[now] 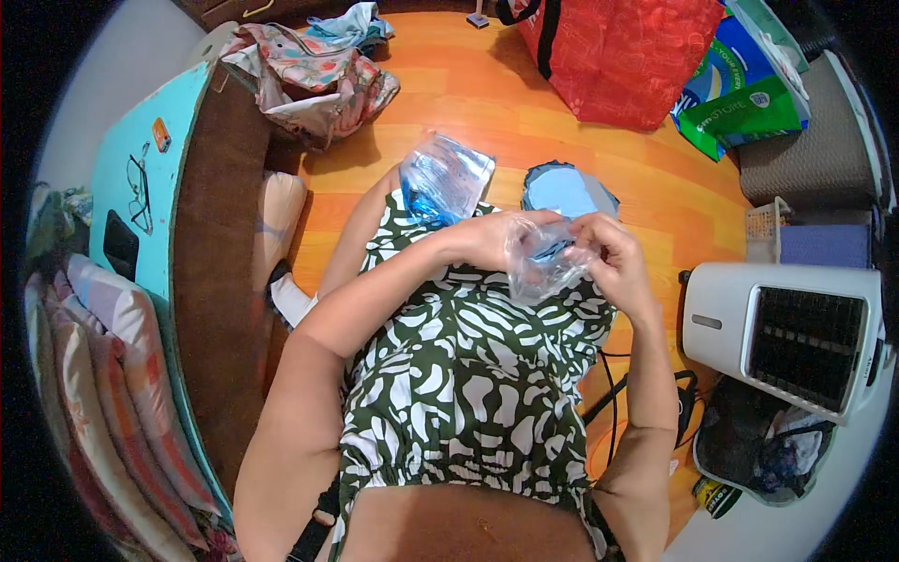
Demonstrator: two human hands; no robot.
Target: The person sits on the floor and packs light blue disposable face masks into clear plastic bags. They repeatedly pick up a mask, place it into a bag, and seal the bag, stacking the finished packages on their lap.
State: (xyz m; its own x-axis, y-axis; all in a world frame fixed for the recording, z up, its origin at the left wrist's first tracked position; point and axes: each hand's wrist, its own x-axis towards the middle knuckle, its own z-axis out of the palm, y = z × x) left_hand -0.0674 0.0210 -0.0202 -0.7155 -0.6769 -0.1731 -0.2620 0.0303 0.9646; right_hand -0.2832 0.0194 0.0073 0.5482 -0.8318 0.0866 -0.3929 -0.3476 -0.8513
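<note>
A clear plastic bag [541,277] with a dark blue folded item [552,250] inside is held over my lap. My left hand [491,239] grips it from the left, its fingers partly covered by the film. On the other side my right hand [612,253] pinches the bag's edge between thumb and fingers. A clear and blue plastic package [449,179] rests at my left knee. Just beyond my hands, a folded light blue cloth stack [565,188] with darker edges lies on the wooden floor [449,77].
A red tote bag [625,60] stands ahead, beside a green and blue shopping bag [748,98]. Floral fabric [316,77] is heaped front left. A turquoise-topped bench [151,190] holds eyeglasses [139,193] and a phone [121,244]. A white air cooler [779,337] stands right, near black cables [612,400].
</note>
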